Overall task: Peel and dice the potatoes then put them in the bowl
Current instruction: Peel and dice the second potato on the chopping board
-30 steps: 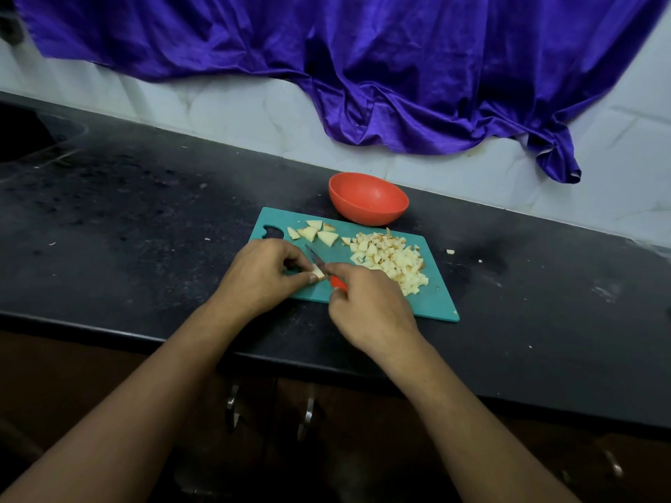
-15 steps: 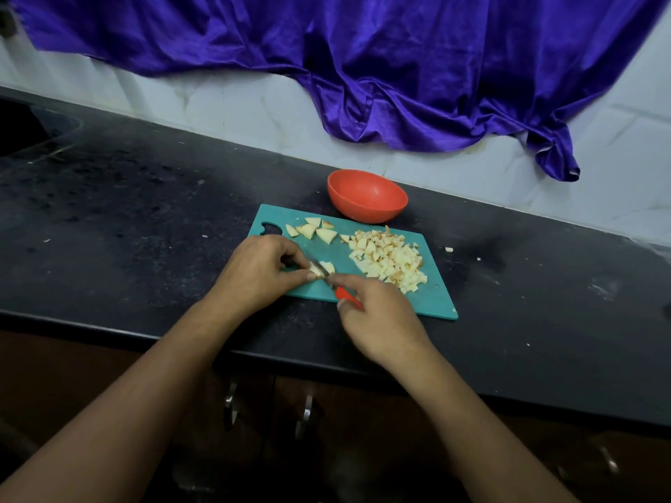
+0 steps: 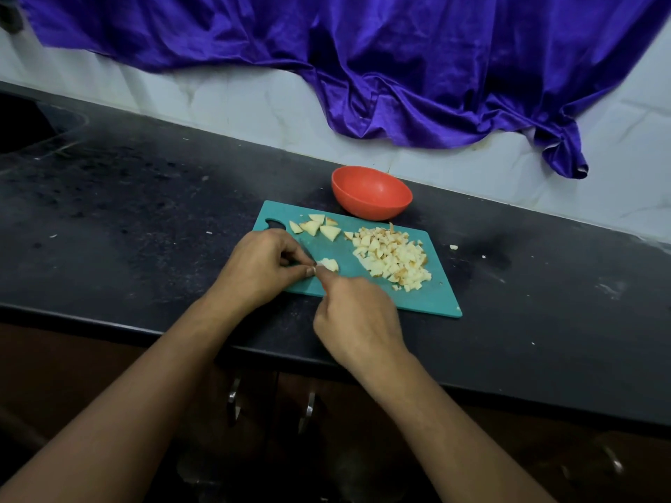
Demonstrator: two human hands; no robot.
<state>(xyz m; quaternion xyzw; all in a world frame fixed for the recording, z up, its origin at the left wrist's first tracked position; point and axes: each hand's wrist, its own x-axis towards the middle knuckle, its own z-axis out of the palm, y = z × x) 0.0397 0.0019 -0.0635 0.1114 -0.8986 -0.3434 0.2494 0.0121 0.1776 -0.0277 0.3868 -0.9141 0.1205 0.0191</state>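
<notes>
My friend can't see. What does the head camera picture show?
On a teal cutting board, the left hand pinches a potato piece while the right hand holds a knife to it. Diced potato is piled alongside; a red bowl stands behind.

The light is dim and rather cold. It seems to fall from above, because the folds of the purple cloth [image 3: 399,74] carry a soft sheen on their ridges. The black bench [image 3: 145,219] gives back only a weak grey glare at the far left. The diced potato pieces [image 3: 394,259] are the brightest spot and lose some detail. Under the bench the cupboard doors [image 3: 363,448] sink almost into black. The wide lens bends the bench edge, and the lower corners are soft.
</notes>
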